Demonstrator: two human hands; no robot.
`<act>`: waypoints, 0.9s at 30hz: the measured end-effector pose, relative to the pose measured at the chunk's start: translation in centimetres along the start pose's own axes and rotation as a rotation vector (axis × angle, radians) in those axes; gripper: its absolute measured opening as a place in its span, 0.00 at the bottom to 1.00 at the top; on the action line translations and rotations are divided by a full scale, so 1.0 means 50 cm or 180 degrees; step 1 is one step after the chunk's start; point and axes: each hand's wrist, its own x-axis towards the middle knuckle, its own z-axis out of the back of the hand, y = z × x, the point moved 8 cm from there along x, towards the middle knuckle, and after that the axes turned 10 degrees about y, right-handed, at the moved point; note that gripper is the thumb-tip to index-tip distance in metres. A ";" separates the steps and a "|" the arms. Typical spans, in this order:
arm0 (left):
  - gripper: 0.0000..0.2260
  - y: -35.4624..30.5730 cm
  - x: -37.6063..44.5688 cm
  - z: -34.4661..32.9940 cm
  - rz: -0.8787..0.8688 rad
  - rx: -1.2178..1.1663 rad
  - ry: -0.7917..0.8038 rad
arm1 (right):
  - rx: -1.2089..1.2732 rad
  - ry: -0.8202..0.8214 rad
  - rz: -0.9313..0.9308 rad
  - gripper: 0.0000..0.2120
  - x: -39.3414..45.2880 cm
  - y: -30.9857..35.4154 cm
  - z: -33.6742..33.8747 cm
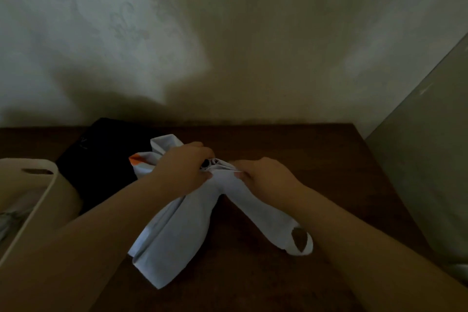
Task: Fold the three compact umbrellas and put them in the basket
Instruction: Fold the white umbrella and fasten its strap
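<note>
Gripping one white umbrella (182,223): left hand (183,167), right hand (263,176).

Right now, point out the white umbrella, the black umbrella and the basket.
white umbrella (177,230): head view, on the loose canopy cloth below the left hand.
black umbrella (101,167): head view, on the middle of its dark cloth.
basket (38,200): head view, on its pale side wall under the handle slot.

text: none legible | faint pale mark on black umbrella (101,159) | unreadable
</note>
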 end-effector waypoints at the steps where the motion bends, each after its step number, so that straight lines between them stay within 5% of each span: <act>1: 0.16 0.003 0.004 -0.002 0.0059 -0.0016 0.0067 | 0.0015 0.0113 -0.0017 0.18 0.004 0.005 -0.004; 5: 0.12 0.013 0.002 -0.002 0.0167 -0.0157 0.0049 | 0.0105 0.0430 0.0010 0.20 0.004 0.055 -0.051; 11: 0.14 0.019 0.012 -0.009 0.0332 -0.0448 0.0560 | 0.1623 0.0227 0.0179 0.32 -0.017 0.112 -0.126; 15: 0.10 0.044 -0.012 0.008 0.0330 -0.1420 0.0409 | 0.2497 0.0300 0.0253 0.40 0.003 0.133 -0.157; 20: 0.20 0.085 -0.011 -0.046 0.1467 -0.0495 0.0364 | 0.2159 0.0558 0.0620 0.39 0.006 0.148 -0.153; 22: 0.17 0.055 0.019 -0.025 0.0705 -0.0589 -0.0098 | 0.2133 0.0704 0.0747 0.39 0.000 0.139 -0.160; 23: 0.15 0.025 0.014 -0.019 0.0199 -0.0602 0.0076 | 0.2120 0.0693 0.0703 0.36 -0.006 0.125 -0.156; 27: 0.13 -0.019 -0.029 0.005 -0.0357 -0.0526 -0.0199 | 0.1667 -0.0369 -0.0126 0.25 -0.037 0.015 -0.079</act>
